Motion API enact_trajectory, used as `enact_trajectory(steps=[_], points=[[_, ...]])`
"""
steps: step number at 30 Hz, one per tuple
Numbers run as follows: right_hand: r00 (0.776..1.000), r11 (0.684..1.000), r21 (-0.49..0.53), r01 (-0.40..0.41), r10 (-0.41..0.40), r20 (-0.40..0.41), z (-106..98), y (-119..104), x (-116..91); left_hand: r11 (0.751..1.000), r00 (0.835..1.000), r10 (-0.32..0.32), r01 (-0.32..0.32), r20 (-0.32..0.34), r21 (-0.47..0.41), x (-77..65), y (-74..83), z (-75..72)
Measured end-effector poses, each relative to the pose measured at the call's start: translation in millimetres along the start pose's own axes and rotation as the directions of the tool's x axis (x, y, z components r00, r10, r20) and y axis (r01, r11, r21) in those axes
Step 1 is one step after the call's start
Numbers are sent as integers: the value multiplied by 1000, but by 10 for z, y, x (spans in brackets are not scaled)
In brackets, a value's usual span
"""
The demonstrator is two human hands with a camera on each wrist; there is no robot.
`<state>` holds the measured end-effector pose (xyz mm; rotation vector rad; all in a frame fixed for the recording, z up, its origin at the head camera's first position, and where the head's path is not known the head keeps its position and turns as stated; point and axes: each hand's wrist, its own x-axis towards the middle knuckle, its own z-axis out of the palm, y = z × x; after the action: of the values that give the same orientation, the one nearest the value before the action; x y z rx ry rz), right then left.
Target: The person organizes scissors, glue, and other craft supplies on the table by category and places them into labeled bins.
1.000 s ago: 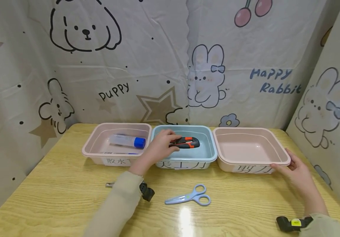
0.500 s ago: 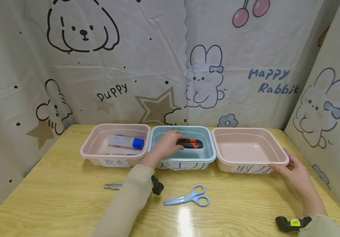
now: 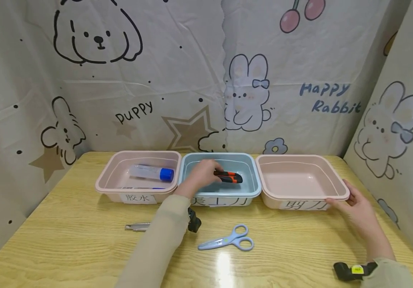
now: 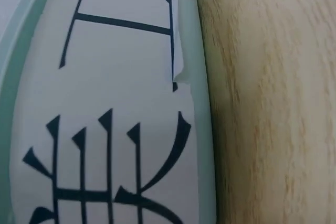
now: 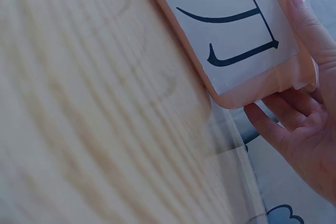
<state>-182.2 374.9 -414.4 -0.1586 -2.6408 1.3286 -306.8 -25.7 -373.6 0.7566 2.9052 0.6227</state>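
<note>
In the head view my left hand (image 3: pixel 205 176) holds a black and orange utility knife (image 3: pixel 229 177) by one end, low inside the blue bin (image 3: pixel 257 188) in the middle. The left wrist view has only that bin's labelled front (image 4: pixel 105 93); hand and knife are out of it. My right hand (image 3: pixel 355 210) grips the front right corner of the right-hand pink bin (image 3: pixel 300 182), thumb at the rim and fingers along the side. On the table in front lie light blue scissors (image 3: pixel 228 240) and a grey metal cutter (image 3: pixel 137 227), partly hidden by my left sleeve.
A pink bin (image 3: pixel 102 185) on the left holds a clear glue tube (image 3: pixel 150 172) with a blue cap and another item mostly hidden by the front wall. The bins stand side by side along the back of the wooden table (image 3: pixel 66 240), before a patterned curtain (image 3: pixel 177 72).
My left hand has moved right with the utility knife and then slightly lower in the blue bin. My right hand keeps its grip on the pink bin. The head view shifts slightly.
</note>
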Motion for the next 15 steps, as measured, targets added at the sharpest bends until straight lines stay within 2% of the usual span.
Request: enact_trajectory(steps=[5, 9, 15], points=[[1000, 1000, 19, 7, -7, 4, 0, 7, 5, 996, 1000, -14, 13, 17, 90, 32, -5, 29], [1000, 1000, 20, 8, -8, -3, 0, -4, 1, 992, 999, -29, 27, 14, 125, 37, 11, 27], [1000, 1000, 12, 2, -2, 3, 8, -26, -4, 989, 999, 22, -16, -33, 148, -37, 86, -67]])
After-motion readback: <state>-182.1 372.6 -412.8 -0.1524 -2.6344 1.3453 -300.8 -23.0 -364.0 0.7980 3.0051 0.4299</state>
